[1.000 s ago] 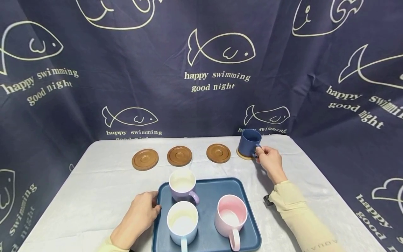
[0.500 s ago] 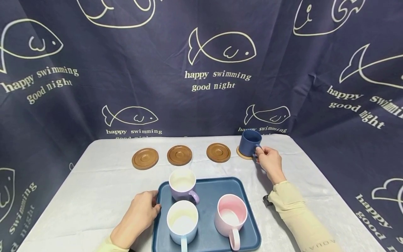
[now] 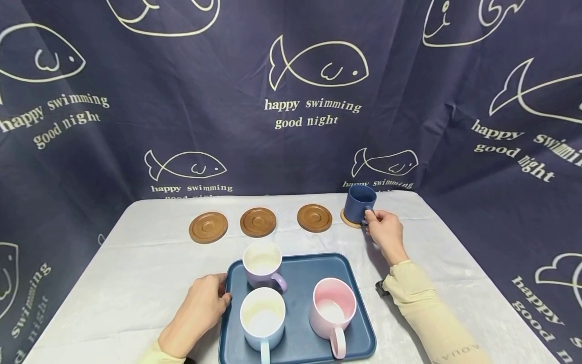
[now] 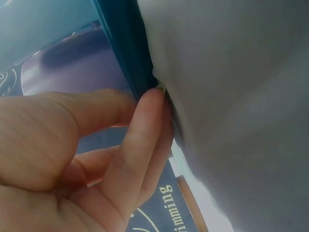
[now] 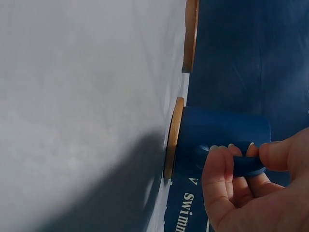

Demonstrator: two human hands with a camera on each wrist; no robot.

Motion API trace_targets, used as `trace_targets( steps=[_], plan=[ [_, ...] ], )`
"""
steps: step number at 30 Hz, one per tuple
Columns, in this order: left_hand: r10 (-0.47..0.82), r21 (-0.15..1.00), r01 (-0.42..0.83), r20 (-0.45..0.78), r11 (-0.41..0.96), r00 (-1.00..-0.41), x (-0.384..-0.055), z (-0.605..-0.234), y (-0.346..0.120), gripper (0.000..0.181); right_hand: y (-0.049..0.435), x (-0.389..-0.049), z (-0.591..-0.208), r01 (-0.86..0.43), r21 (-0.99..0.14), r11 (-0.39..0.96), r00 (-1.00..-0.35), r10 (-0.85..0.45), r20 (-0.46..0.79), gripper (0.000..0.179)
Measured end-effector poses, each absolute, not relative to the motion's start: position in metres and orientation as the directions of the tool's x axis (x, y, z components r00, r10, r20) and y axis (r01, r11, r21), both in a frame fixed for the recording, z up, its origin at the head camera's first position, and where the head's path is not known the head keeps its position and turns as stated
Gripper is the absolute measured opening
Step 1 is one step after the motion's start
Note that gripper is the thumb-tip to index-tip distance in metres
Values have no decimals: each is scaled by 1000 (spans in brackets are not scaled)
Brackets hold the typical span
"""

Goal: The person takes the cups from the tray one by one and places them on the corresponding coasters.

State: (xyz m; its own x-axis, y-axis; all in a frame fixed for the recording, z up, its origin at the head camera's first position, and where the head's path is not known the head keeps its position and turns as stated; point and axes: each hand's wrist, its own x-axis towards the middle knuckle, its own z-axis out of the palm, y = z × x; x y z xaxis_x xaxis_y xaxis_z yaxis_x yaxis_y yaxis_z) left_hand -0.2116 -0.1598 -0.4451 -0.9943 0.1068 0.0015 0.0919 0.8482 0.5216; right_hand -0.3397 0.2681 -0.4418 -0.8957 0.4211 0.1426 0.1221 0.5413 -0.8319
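Note:
At the back right, a dark blue mug (image 3: 359,203) stands upright on a wooden coaster (image 5: 175,137). My right hand (image 3: 385,232) grips its handle (image 5: 248,165), thumb on one side and fingers curled through from the other. My left hand (image 3: 200,306) holds the left edge of a blue tray (image 3: 297,303), with thumb and fingers at the rim (image 4: 128,46) in the left wrist view. Three mugs stand upright on this tray: a purple one (image 3: 261,278) at the back left, a light blue one (image 3: 261,331) in front of it, and a pink one (image 3: 320,321) at right.
Three more round wooden coasters lie in a row along the table's back: one at the left (image 3: 208,227), a middle one (image 3: 257,222) and one left of the mug (image 3: 314,218). A white cloth (image 3: 136,283) covers the table. Behind hangs a navy fish-print curtain (image 3: 245,136).
My right hand has shifted very slightly left with the mug's handle, while the mug stays on its coaster. The left hand and tray have not moved. The head view has tipped slightly.

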Motion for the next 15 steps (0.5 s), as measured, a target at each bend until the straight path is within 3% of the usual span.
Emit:
trace_targets(
  steps=[15],
  plan=[
    [105, 522, 91, 1, 848, -994, -212, -447, -160, 44, 264, -336, -444, 101, -835, 541, -896, 414, 160, 38]
  ],
)
